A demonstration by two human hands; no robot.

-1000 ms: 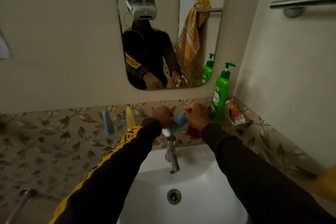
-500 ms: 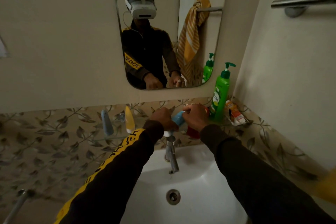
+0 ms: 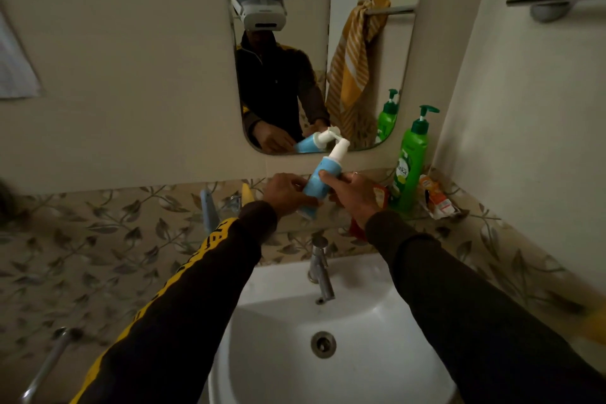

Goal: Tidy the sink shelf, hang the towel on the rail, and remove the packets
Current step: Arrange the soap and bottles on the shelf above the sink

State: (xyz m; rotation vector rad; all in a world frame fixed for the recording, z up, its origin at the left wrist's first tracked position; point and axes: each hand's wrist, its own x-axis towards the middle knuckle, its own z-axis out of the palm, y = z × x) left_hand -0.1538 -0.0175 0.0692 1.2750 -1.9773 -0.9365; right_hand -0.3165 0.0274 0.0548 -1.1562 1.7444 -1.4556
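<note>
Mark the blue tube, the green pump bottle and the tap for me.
blue tube (image 3: pixel 317 183), head view, on its blue body between the hands.
green pump bottle (image 3: pixel 412 157), head view, on its body.
tap (image 3: pixel 321 274), head view, on its spout.

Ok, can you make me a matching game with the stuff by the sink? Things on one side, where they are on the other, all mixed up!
Things:
1. blue tube
2. green pump bottle
3. striped towel
4. orange packet

Places:
A. seen in the mirror, hanging on a rail
B. held in both hands
C. shelf's far right corner
D. standing on the shelf, just left of the packet

Pairs: 1-B, 2-D, 3-A, 4-C
</note>
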